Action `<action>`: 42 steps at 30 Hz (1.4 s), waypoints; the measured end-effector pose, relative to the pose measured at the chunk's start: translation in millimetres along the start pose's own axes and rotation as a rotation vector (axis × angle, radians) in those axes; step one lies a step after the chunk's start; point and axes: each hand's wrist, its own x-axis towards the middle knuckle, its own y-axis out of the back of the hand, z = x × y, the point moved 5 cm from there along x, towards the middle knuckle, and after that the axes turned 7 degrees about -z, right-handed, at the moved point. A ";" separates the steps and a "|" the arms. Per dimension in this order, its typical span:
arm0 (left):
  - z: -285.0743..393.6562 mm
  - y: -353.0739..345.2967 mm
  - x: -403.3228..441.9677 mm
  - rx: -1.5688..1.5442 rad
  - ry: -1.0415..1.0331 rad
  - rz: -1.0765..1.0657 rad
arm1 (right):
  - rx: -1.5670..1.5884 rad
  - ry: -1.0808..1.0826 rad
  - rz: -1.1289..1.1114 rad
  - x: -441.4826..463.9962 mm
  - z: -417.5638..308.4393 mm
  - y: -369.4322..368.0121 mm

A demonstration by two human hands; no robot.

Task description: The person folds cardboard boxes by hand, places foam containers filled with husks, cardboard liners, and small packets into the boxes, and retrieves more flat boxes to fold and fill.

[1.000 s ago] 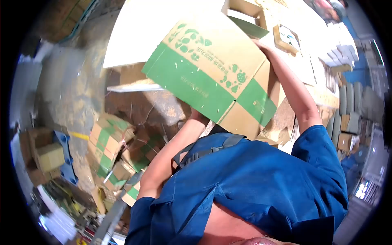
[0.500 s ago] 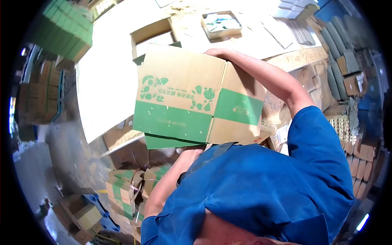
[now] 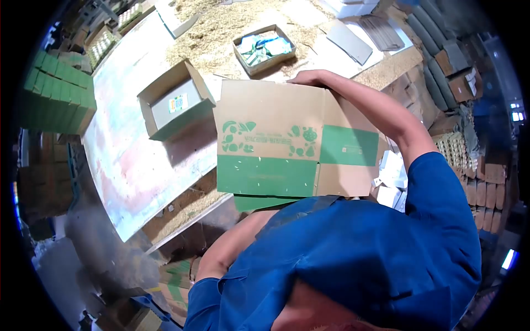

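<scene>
A flattened cardboard carton (image 3: pixel 270 110), brown with a green band and green fruit prints, is held against my chest. At its far edge, my right hand (image 3: pixel 305 78) is hooked over the cardboard, its fingers mostly hidden behind it. My left arm bends in toward the carton's near side, but that hand is out of sight beneath the carton and my shirt. On the table left of the carton is an open box (image 3: pixel 185 127) with a small printed label inside. Beyond the carton sits a shallow box (image 3: pixel 254 70) holding blue-green and white packets.
The white-topped table (image 3: pixel 118 182) carries a heap of wood shavings (image 3: pixel 221 38) at the back. Green cartons (image 3: pixel 58 91) are stacked at the left. Grey sheets (image 3: pixel 350 43) lie at the far right, with egg trays (image 3: pixel 458 143) beyond the table's right side.
My view has shifted, and the open box and packets box now show more fully. The carton sits further right in view and more level. My left hand has gone out of sight.
</scene>
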 end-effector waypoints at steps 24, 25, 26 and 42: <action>-58.6 -68.3 205.4 0.010 -0.091 0.315 | -0.520 0.268 -0.050 152.9 58.5 137.5; -61.5 -73.3 213.5 0.011 -0.099 0.332 | -0.525 0.275 0.000 161.3 64.2 140.0; -63.5 -76.2 220.0 0.012 -0.109 0.347 | -0.529 0.289 -0.004 161.4 64.4 149.9; -44.5 -74.0 333.0 0.304 0.098 0.471 | -0.407 0.693 0.527 79.8 113.0 236.6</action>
